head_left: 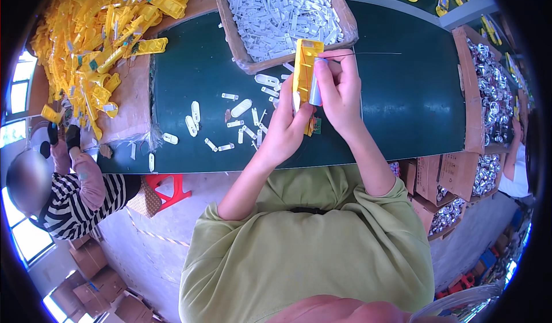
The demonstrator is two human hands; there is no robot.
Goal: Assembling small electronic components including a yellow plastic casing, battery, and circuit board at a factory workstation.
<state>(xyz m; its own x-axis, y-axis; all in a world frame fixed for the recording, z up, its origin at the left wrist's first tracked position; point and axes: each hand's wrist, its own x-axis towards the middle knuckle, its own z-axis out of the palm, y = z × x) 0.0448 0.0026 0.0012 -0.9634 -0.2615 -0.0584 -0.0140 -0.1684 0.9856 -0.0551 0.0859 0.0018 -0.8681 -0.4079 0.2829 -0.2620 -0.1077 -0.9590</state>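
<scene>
My left hand is closed around a yellow plastic housing, held tilted upright over the table. My right hand is closed at the housing's right side, its thumb and fingers on a silver-blue cylindrical battery lying along the housing. A thin dark wire or rod sticks out rightward from the right fingers; where it begins is hidden. Below the housing, beside my left thumb, shows a small green circuit board. Small white plastic parts lie scattered left of my hands.
A carton of white parts stands beyond my hands on the dark green table. Yellow housings are heaped at the far left. Boxes of shiny metallic parts line the right. A person in stripes works at left; another person's arm shows at right.
</scene>
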